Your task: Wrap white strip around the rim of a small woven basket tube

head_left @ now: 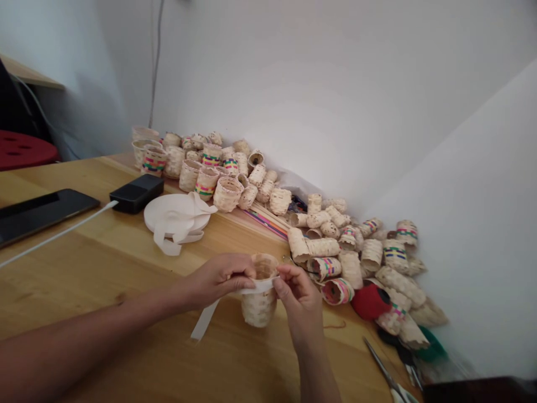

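A small woven basket stands upright between my hands, its mouth facing up. A white fabric ribbon lies across the near side of its rim. My left hand pinches the ribbon against the rim at the left, thumb outside and fingers curled over the edge. The ribbon's loose tail hangs down below that hand. On the right side, my right hand pinches the ribbon and rim between thumb and index finger. Its other fingers are curled and partly hidden.
A flat roll of white ribbon lies on the wooden table left of the basket. Many small woven baskets are heaped along the wall. Scissors lie at lower right. A black box with a white cable and a phone are at left.
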A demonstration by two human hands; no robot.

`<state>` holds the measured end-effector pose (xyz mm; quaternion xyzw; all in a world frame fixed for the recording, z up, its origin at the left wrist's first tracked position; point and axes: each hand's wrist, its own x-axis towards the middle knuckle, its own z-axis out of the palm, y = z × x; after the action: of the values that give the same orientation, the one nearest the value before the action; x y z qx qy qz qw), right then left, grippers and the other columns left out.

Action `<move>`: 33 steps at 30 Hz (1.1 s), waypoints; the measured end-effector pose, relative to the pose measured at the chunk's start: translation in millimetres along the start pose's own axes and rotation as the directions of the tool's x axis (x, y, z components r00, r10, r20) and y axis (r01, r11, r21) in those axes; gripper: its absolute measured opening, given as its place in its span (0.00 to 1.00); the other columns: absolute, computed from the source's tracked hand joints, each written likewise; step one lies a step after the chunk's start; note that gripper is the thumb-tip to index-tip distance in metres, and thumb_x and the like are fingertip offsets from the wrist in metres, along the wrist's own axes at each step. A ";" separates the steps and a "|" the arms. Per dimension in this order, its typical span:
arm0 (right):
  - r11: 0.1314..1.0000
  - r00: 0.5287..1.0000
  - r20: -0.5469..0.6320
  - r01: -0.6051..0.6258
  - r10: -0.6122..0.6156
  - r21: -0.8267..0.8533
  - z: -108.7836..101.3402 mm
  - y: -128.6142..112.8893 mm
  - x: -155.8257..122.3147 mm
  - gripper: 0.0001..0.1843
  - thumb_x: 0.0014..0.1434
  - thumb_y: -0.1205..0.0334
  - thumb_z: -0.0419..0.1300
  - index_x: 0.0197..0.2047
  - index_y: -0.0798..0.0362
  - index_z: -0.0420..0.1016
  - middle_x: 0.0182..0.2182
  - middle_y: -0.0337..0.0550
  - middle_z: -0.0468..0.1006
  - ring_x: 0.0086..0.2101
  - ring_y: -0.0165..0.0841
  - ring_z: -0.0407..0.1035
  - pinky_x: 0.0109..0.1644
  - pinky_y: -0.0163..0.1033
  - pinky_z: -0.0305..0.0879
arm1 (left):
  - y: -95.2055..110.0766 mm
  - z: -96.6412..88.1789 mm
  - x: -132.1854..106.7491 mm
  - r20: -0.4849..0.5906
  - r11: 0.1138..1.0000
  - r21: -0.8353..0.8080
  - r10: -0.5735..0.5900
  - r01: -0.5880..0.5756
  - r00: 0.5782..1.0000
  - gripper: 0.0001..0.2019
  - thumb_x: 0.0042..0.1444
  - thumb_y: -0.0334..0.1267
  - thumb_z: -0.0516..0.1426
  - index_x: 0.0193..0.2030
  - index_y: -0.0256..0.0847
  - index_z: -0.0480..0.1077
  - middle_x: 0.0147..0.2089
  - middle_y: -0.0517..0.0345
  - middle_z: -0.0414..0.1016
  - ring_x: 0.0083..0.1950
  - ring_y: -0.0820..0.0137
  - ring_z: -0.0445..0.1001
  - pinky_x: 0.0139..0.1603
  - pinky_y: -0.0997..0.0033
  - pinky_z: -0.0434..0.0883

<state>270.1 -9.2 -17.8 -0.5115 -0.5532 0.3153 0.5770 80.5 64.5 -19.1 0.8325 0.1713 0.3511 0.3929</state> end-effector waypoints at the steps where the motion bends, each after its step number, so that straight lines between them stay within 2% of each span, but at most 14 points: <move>1: 1.000 1.000 0.004 -0.003 0.003 0.000 -0.1 0.3 0.3 0.11 0.55 0.56 0.63 0.41 0.51 0.75 0.27 0.37 0.70 0.28 0.28 0.66 0.31 0.32 0.65 | 1.0 -0.2 0.0 0.003 1.000 0.006 -0.005 0.005 1.000 0.13 0.62 0.44 0.52 0.30 0.38 0.66 0.29 0.63 0.65 0.32 0.74 0.63 0.35 0.76 0.57; 4: 0.999 1.000 -0.014 -0.004 0.003 -0.050 -1.9 1.9 2.0 0.17 0.54 0.56 0.65 0.46 0.50 0.74 0.32 0.38 0.72 0.31 0.30 0.67 0.35 0.35 0.66 | 3.4 -0.5 0.0 0.013 1.000 0.015 -0.017 0.017 1.000 0.13 0.62 0.43 0.52 0.30 0.38 0.66 0.29 0.63 0.65 0.33 0.73 0.63 0.36 0.76 0.57; 7: 0.997 0.999 -0.034 -0.034 0.031 -0.067 -4.1 4.3 4.5 0.28 0.51 0.53 0.67 0.55 0.48 0.70 0.48 0.45 0.73 0.46 0.37 0.68 0.49 0.42 0.67 | 3.8 -0.5 0.0 0.012 1.000 0.008 -0.001 0.001 1.000 0.13 0.62 0.42 0.52 0.30 0.38 0.66 0.30 0.63 0.66 0.34 0.73 0.64 0.37 0.75 0.58; 8: 0.998 0.998 0.001 -0.056 0.056 -0.038 -4.3 4.9 5.3 0.30 0.51 0.51 0.66 0.57 0.48 0.68 0.53 0.46 0.71 0.50 0.39 0.66 0.53 0.44 0.64 | 3.6 -0.4 -0.1 0.010 1.000 0.008 0.003 -0.003 1.000 0.12 0.62 0.42 0.52 0.30 0.38 0.66 0.30 0.62 0.66 0.34 0.73 0.64 0.37 0.75 0.58; 10: 0.993 0.984 0.143 -0.111 0.104 0.040 -3.9 5.3 6.3 0.29 0.55 0.49 0.63 0.58 0.48 0.67 0.56 0.46 0.70 0.55 0.40 0.64 0.58 0.44 0.61 | 3.3 0.0 -0.4 0.004 1.000 -0.006 0.007 -0.007 1.000 0.11 0.62 0.41 0.52 0.31 0.38 0.66 0.30 0.62 0.66 0.34 0.73 0.64 0.37 0.75 0.58; 12: 0.985 0.956 0.269 -0.146 0.117 0.090 -2.5 5.0 6.7 0.24 0.59 0.48 0.59 0.56 0.49 0.69 0.54 0.45 0.72 0.54 0.39 0.66 0.57 0.42 0.62 | 3.9 1.0 -0.6 -0.002 0.999 -0.050 0.012 -0.012 1.000 0.11 0.62 0.41 0.52 0.31 0.38 0.66 0.30 0.61 0.66 0.34 0.73 0.64 0.37 0.75 0.60; 13: 0.984 0.951 0.290 -0.144 0.108 0.104 -1.6 4.9 6.8 0.22 0.60 0.49 0.57 0.54 0.49 0.70 0.52 0.44 0.74 0.53 0.38 0.67 0.55 0.41 0.63 | 4.6 1.9 -0.5 -0.011 0.997 -0.079 0.011 -0.012 1.000 0.11 0.61 0.41 0.52 0.31 0.38 0.66 0.32 0.60 0.67 0.35 0.72 0.65 0.38 0.74 0.61; 16: 0.985 0.975 0.202 -0.115 0.088 0.128 1.5 6.0 6.7 0.21 0.59 0.49 0.59 0.52 0.51 0.70 0.49 0.44 0.75 0.49 0.38 0.69 0.52 0.39 0.66 | 7.0 6.3 0.5 -0.121 0.976 -0.200 -0.107 0.081 0.987 0.08 0.56 0.41 0.56 0.38 0.38 0.68 0.37 0.57 0.70 0.38 0.71 0.67 0.40 0.72 0.65; 19: 0.982 0.990 0.095 -0.115 0.101 0.151 4.3 8.4 6.3 0.22 0.57 0.49 0.60 0.52 0.52 0.69 0.48 0.45 0.76 0.47 0.39 0.71 0.49 0.40 0.67 | 6.1 11.5 2.6 -0.235 0.912 -0.363 -0.287 0.191 0.928 0.23 0.50 0.41 0.62 0.52 0.41 0.62 0.49 0.52 0.67 0.39 0.71 0.68 0.35 0.73 0.68; 22: 0.983 0.994 0.031 -0.109 0.105 0.146 5.7 9.6 6.2 0.23 0.56 0.49 0.61 0.51 0.52 0.68 0.46 0.46 0.76 0.45 0.39 0.71 0.48 0.41 0.68 | -0.4 14.7 5.2 -0.254 0.864 -0.459 -0.349 0.206 0.902 0.29 0.47 0.43 0.64 0.55 0.43 0.58 0.57 0.49 0.60 0.41 0.72 0.68 0.34 0.74 0.68; 25: 0.990 0.994 -0.045 -0.095 0.100 0.102 4.9 9.8 6.7 0.24 0.55 0.50 0.62 0.51 0.53 0.68 0.45 0.47 0.77 0.45 0.39 0.71 0.47 0.41 0.68 | -9.0 14.7 7.1 -0.165 0.798 -0.535 -0.421 0.278 0.892 0.29 0.45 0.49 0.64 0.50 0.41 0.58 0.50 0.52 0.64 0.31 0.77 0.66 0.27 0.78 0.64; 28: 0.996 0.994 -0.074 -0.074 0.077 0.043 1.8 11.5 8.0 0.24 0.54 0.50 0.62 0.51 0.53 0.68 0.46 0.47 0.76 0.44 0.39 0.72 0.47 0.42 0.68 | -14.0 12.0 7.1 0.010 0.735 -0.551 -0.468 0.395 0.884 0.30 0.43 0.61 0.61 0.42 0.38 0.60 0.35 0.60 0.67 0.24 0.79 0.60 0.22 0.80 0.56; 31: 0.997 0.994 -0.087 -0.076 0.073 -0.024 -1.4 14.4 9.3 0.26 0.54 0.49 0.62 0.52 0.53 0.67 0.48 0.48 0.76 0.45 0.39 0.71 0.48 0.43 0.68 | -13.4 9.1 5.0 0.129 0.764 -0.472 -0.433 0.439 0.892 0.30 0.43 0.66 0.58 0.33 0.36 0.64 0.26 0.63 0.64 0.24 0.79 0.57 0.22 0.79 0.53; 33: 0.995 0.992 -0.098 -0.080 0.074 -0.060 -2.8 15.6 9.9 0.27 0.53 0.49 0.62 0.53 0.53 0.67 0.48 0.49 0.76 0.46 0.40 0.71 0.47 0.43 0.68 | -11.0 7.6 3.4 0.189 0.796 -0.424 -0.389 0.432 0.902 0.28 0.43 0.63 0.60 0.30 0.35 0.67 0.25 0.62 0.66 0.24 0.78 0.58 0.23 0.79 0.54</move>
<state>277.8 3.6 -28.9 -0.5650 -0.5148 0.2945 0.5736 88.2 69.3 -29.4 0.6748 0.2423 0.2489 0.6512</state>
